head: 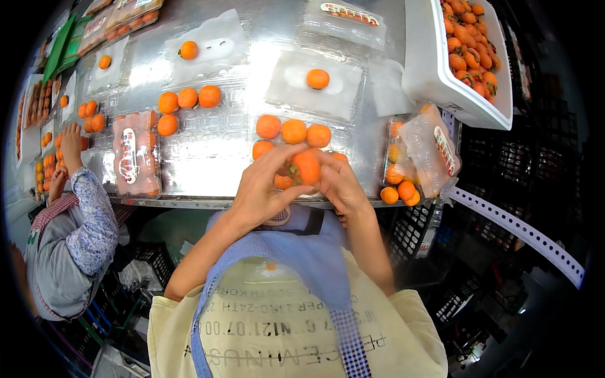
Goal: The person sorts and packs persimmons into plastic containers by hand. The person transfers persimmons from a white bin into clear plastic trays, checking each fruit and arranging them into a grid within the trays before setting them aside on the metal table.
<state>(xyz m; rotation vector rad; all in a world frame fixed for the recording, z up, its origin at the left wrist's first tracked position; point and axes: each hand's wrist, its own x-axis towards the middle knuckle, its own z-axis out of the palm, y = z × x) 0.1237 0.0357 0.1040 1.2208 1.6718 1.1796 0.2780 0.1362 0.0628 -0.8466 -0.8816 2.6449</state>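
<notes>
Between the fingers of both hands is an orange persimmon (308, 166) with a green calyx, its calyx side towards the left. My left hand (259, 185) curls around one side of it, and my right hand (344, 183) grips the other. Just beyond lies an open clear plastic clamshell tray (338, 122); three persimmons (294, 131) line its far row. More persimmons show near my hands, partly hidden by them. On the tray's raised lid, a white liner sheet (288, 97) carries a single persimmon (318, 79).
A white foam box (427, 61) full of persimmons stands at the right. Packed clamshells (137, 153) (427, 151) lie on both sides, with loose persimmons (400, 193) at the right table edge. At left, a co-worker's hand (72, 146) reaches over other trays. A perforated metal strip (517, 231) juts out rightward.
</notes>
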